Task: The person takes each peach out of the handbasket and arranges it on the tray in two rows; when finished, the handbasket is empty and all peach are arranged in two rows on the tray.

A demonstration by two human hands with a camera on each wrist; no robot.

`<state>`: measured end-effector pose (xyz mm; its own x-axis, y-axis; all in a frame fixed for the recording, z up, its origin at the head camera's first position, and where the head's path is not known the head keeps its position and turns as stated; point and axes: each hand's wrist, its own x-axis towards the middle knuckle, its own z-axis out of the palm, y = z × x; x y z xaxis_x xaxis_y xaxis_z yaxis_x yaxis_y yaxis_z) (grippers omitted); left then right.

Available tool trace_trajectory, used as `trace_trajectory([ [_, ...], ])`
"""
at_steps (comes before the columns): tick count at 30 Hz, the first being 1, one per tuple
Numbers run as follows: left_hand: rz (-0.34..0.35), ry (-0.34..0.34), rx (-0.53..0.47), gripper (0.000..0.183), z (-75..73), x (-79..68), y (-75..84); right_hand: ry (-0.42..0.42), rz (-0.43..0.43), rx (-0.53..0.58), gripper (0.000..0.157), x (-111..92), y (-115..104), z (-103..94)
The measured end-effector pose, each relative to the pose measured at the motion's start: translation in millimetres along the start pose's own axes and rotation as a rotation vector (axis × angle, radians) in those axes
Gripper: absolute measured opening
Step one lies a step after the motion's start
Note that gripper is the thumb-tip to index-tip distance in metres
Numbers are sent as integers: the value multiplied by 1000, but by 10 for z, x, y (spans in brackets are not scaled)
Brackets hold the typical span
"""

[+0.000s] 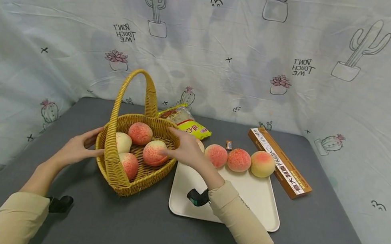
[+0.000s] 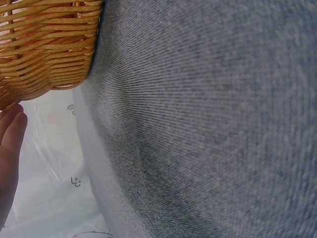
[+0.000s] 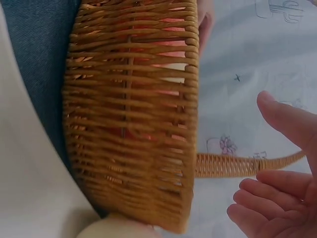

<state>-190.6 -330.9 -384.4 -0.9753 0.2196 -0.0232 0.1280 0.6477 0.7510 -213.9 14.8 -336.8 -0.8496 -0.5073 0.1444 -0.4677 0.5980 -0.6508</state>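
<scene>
A yellow wicker basket [image 1: 145, 182] with a tall arched handle stands on the table, holding several red-and-cream peaches. One peach [image 1: 155, 153] lies at its right side, just by the thumb of my right hand [image 1: 190, 149]. That hand is over the right rim, its fingers spread and nothing held, as the right wrist view shows. At the basket's left side, my left hand [image 1: 78, 149] touches the wall near the rim; its fingertips [image 2: 17, 121] meet the wicker in the left wrist view. A cream tray [image 1: 244, 200] to the right bears a row of peaches [image 1: 239, 160] along its far edge.
Behind the basket lies a yellow food packet [image 1: 194, 129]. A long brown pasta box [image 1: 279, 163] rests beside the tray's right edge, and a small brown-wrapped item [image 1: 229, 145] lies behind the peaches. A cactus-print curtain [image 1: 224, 61] encloses the grey table [image 1: 125, 226].
</scene>
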Motion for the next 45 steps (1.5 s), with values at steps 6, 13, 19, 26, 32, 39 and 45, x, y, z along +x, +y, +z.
trace_trajectory([
  [6,1,4,2,91,-2,4,-5,-86,-21,-44,75,150,-121,147],
  [13,3,3,3,91,11,-7,7,-221,-109,-234,73,305,-254,383],
  [19,7,-3,0,90,33,8,32,-251,-76,-405,68,363,-231,479],
  [26,19,4,-2,90,17,-8,26,-178,-5,-446,68,379,-130,429],
  [32,20,2,-2,90,5,-15,21,-122,78,-459,63,426,-45,342],
  [39,14,-1,-1,90,-4,-20,11,-141,105,-401,64,449,25,276],
  [45,16,3,0,90,-2,-17,9,-214,74,-251,62,446,69,236],
])
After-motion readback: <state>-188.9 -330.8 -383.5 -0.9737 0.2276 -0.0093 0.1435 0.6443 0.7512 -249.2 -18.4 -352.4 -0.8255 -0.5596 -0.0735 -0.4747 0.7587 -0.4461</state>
